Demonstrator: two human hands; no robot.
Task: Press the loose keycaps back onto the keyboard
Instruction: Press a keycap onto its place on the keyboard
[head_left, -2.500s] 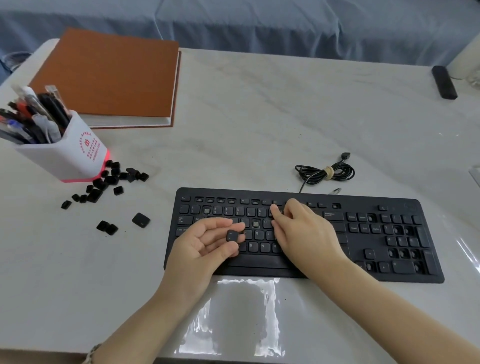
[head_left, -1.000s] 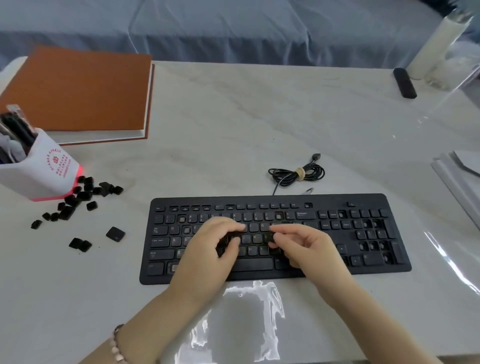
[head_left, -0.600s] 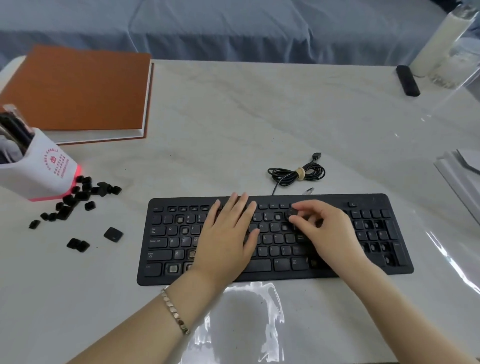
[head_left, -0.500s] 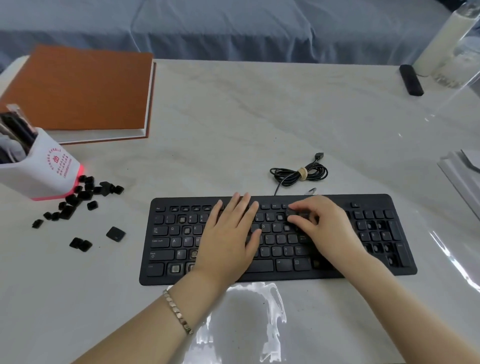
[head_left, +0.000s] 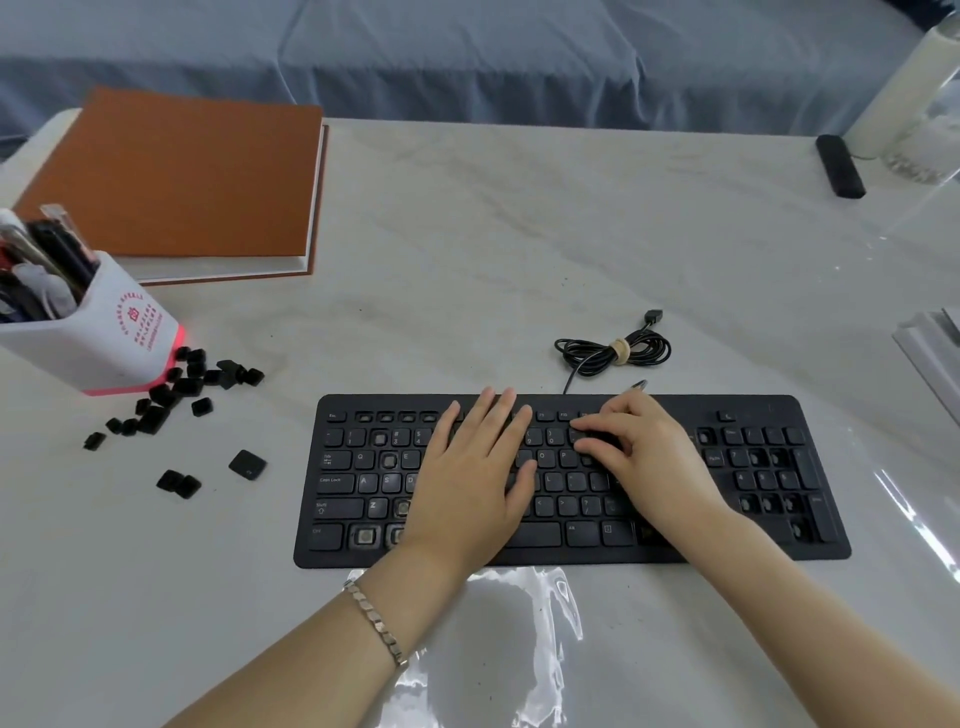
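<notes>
Left hand (head_left: 467, 483) lies flat, palm down, on the middle of the keyboard (head_left: 779, 540), with its fingers straight and close together, reaching up to the function row. It grips nothing. A metal bracelet (head_left: 374, 621) sits on that wrist. Right hand (head_left: 649, 457) rests just beside it to the right, fingers curled, with thumb and forefinger pinching a dark keycap (head_left: 597, 439) at the number row. Whether the cap is fully seated is hard to tell.

The black keyboard lies near the front of the pale marbled desk (head_left: 519, 234). Several sockets stand bare on its left side and in the number pad. Its cable (head_left: 613, 351) is coiled and tied just behind it.

The loose keycaps (head_left: 176, 387) are scattered well to the left of the keyboard, most of them heaped against the foot of a white pen holder (head_left: 104, 332). One larger cap (head_left: 248, 464) and a small pair (head_left: 178, 483) lie nearer the keyboard. A brown notebook (head_left: 176, 176) lies behind the pen holder, at the far left of the desk.
</notes>
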